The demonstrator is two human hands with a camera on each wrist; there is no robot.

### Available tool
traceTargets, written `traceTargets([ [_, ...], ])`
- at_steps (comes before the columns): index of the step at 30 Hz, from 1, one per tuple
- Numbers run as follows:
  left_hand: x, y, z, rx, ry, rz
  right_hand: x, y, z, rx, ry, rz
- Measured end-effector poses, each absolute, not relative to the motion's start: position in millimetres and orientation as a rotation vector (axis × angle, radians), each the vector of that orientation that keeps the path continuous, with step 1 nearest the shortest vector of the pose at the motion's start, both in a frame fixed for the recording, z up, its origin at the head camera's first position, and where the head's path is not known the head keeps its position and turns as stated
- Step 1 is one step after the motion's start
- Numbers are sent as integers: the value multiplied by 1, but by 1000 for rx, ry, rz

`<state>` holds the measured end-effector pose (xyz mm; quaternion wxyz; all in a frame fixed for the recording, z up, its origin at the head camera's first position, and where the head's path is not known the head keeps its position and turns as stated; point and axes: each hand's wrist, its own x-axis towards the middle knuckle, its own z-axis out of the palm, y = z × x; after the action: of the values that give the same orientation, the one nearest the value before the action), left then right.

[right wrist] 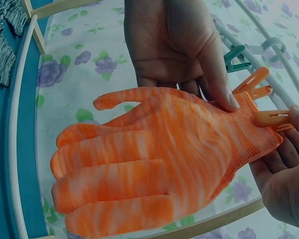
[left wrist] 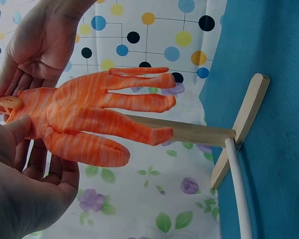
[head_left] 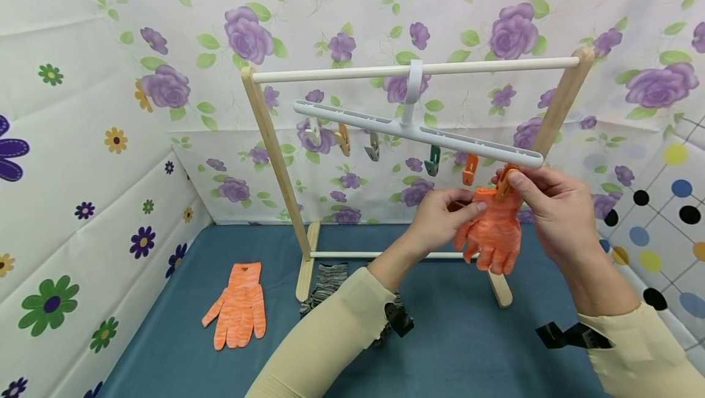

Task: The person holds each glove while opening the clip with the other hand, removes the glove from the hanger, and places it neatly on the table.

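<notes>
An orange knit glove (head_left: 492, 236) hangs fingers-down below the right end of a white hanger (head_left: 385, 125). My left hand (head_left: 443, 217) pinches its cuff edge, thumb in front and fingers behind. At the other side of the cuff, my right hand (head_left: 564, 214) pinches an orange clip (head_left: 504, 183) between thumb and fingers. In the right wrist view that clip (right wrist: 271, 118) overlaps the cuff of the glove (right wrist: 154, 154), and a second orange clip (right wrist: 254, 83) is close by. The hanger tilts down to the right, its hook (head_left: 414, 79) over the rack's top rod (head_left: 341, 72).
Several other clips hang along the hanger, among them a green clip (head_left: 432, 160) and a grey clip (head_left: 373, 147). Another orange glove (head_left: 239, 306) lies flat on the blue table (head_left: 182, 324) at left. Dark grey knit gloves (head_left: 330, 278) lie partly behind my left sleeve. Wooden rack legs (head_left: 275, 159) flank the hanger.
</notes>
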<state>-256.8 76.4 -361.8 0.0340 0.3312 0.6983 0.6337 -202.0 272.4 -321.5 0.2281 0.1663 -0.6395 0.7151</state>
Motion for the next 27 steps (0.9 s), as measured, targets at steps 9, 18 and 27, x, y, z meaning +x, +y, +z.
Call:
traceTargets([
  [9, -258, 73, -367, 1002, 2194, 1908, -202, 274, -320, 517, -1694, 1993],
  [18, -258, 68, -371, 1017, 2220, 1908, -202, 274, -321, 533, -1689, 1996],
  [27, -258, 63, -379, 913, 2223, 1936, -201, 276, -321, 518, -1697, 1989],
])
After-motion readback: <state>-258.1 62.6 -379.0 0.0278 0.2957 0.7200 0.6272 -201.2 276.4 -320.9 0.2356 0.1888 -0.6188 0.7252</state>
